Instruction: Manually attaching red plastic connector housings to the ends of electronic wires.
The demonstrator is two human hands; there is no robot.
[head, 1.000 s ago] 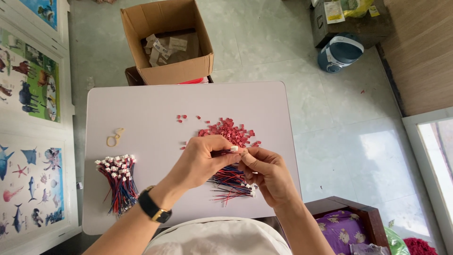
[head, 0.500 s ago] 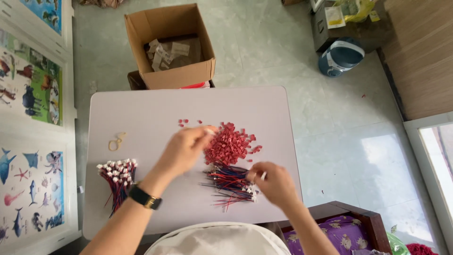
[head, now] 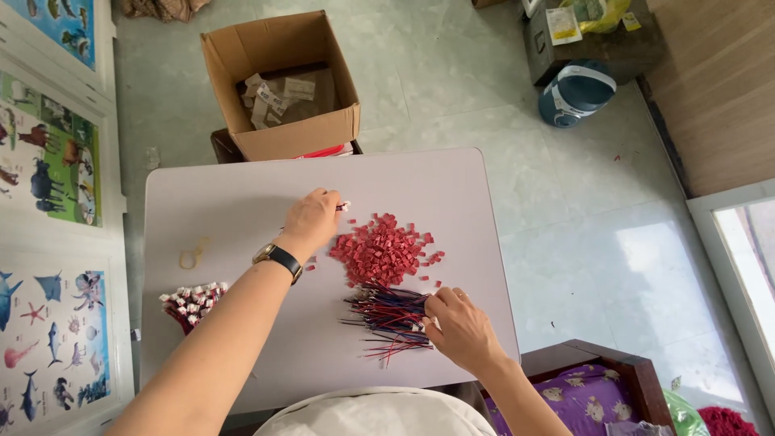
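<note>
Our left hand reaches over the white table, fingers pinched on a small white-tipped piece, just left of the heap of red connector housings. Our right hand rests on the near edge of the loose red, black and blue wires, fingertips curled narrow onto their ends. We note a finished bundle of white-tipped wires well apart at the left edge, and a rubber band near it.

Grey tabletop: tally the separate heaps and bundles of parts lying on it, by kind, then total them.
Heap of small red plastic connector housings: 1
Loose bundle of red, blue and black wires: 1
Tied bundle of wires with white connector ends: 1
Pale rubber bands: 1 small cluster
Total: 4
</note>
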